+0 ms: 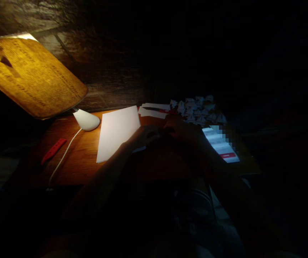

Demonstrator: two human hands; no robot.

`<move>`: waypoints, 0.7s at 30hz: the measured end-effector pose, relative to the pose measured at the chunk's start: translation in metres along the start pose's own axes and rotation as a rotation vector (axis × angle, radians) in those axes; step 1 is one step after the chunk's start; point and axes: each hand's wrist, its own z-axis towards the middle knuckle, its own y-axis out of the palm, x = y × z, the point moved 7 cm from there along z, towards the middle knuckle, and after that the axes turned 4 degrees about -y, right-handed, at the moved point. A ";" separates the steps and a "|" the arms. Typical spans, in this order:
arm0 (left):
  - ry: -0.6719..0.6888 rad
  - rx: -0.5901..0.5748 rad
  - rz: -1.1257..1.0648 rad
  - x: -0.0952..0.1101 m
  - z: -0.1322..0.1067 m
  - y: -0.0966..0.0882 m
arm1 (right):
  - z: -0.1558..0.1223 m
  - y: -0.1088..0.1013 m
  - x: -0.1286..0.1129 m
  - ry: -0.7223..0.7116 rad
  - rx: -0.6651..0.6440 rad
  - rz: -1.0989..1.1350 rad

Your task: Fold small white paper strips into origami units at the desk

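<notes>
My left hand (pixel 146 134) is over the wooden table, beside the right edge of a stack of white paper (pixel 119 134), its fingers bent inward. Close to it, my right hand (pixel 176 129) lies in deep shadow with its fingers curled. A small pale bit shows between the two hands, too dark to make out. Behind them lie white paper strips (pixel 154 113) with a red object (pixel 168 111) across them. Several small folded paper pieces (pixel 194 109) are heaped beyond my right hand.
On the left stands a lamp with a yellow, printed shade (pixel 33 77), a white base (pixel 88 120) and a white cord (pixel 65 157). A red-handled tool (pixel 54 150) lies left of the cord. A lit phone screen (pixel 220 143) is beside my right forearm. Brick wall behind.
</notes>
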 end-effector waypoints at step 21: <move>0.093 -0.117 0.004 0.015 -0.008 -0.007 | 0.004 0.005 0.008 0.224 0.082 -0.079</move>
